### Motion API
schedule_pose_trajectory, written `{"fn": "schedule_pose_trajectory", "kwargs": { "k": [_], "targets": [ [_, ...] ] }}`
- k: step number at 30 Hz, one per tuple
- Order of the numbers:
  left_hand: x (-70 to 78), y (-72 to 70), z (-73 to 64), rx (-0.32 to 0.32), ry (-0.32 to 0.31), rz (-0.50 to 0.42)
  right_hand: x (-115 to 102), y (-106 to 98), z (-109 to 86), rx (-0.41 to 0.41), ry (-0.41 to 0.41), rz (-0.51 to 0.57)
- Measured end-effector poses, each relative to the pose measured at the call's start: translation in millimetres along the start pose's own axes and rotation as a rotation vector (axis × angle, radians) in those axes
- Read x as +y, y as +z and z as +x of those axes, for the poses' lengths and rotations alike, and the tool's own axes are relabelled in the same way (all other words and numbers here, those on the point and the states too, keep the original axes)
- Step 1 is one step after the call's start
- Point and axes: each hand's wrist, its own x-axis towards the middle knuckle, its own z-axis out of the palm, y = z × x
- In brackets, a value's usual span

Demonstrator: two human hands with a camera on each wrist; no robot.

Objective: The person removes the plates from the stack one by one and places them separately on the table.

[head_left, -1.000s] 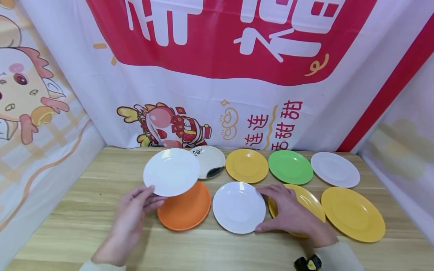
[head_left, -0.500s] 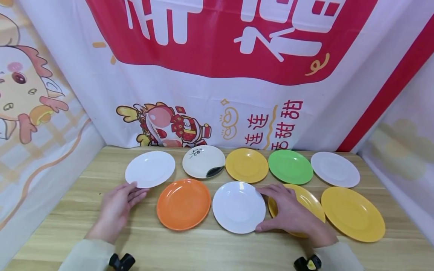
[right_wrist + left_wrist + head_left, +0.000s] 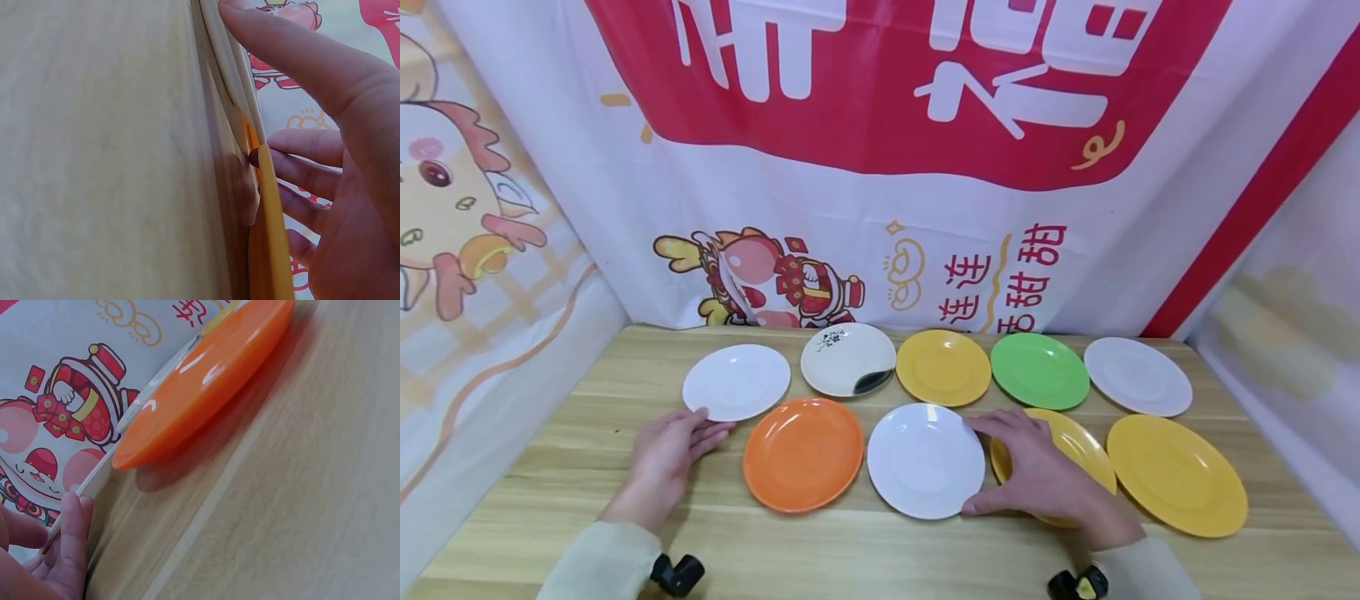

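Note:
In the head view my left hand [image 3: 662, 458] pinches the near rim of a round white plate [image 3: 736, 383] at the back left, thumb on top. The left wrist view shows the thumb and fingers [image 3: 74, 534] at that rim; the fingers' undersides are partly hidden. My right hand [image 3: 1037, 467] holds the right edge of another white plate [image 3: 925, 460] in the front row, thumb and forefinger spread along its rim. Under this hand lies a yellow plate [image 3: 1086, 442], partly covered. Between the two white plates sits an orange plate [image 3: 803, 454].
The back row holds a cream patterned plate [image 3: 846, 358], a yellow plate [image 3: 943, 367], a green plate [image 3: 1040, 371] and a pale plate [image 3: 1138, 375]. A larger yellow plate [image 3: 1176, 475] lies front right. A printed cloth [image 3: 880, 167] hangs behind the wooden table [image 3: 820, 554].
My left hand has carried its white plate left and down from above the orange plate to the back left. My right hand has stayed at its plate.

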Motion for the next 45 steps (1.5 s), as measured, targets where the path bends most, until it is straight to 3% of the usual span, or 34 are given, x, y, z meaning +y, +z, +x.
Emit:
{"fn": "schedule_pose_trajectory", "kwargs": {
  "k": [12,29,45],
  "targets": [
    [-0.5,-1.9,5.0,-0.033,-0.001,0.048,0.1,-0.5,0.4,-0.004,0.013,-0.002],
    [3.1,-7.9,8.0,-0.082,-0.010,0.342,-0.6,-0.7,-0.5,0.001,0.008,0.008],
    [6.7,-5.0,7.1,-0.072,-0.054,0.375,-0.2,-0.3,-2.2,0.001,0.020,-0.003]
  ]
}}
